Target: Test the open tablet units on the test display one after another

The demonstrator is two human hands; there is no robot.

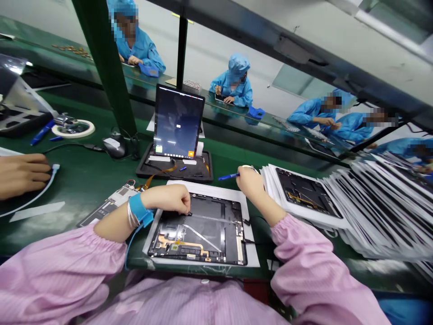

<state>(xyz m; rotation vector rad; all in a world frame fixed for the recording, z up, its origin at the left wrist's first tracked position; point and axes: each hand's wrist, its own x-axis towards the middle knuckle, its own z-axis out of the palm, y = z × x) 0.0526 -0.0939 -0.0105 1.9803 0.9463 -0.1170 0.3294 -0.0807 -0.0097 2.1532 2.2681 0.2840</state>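
Tablet (pixel 209 225), opened, pinched by left hand (pixel 169 198); right hand (pixel 250 183) grips blue pen (pixel 228 176); screen (pixel 178 122) behind, stack (pixel 304 192) beside.

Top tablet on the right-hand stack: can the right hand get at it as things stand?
Probably yes. The right hand sits just beside the top tablet of the stack, with nothing between them. It does hold a blue pen, which may hamper a full grasp.
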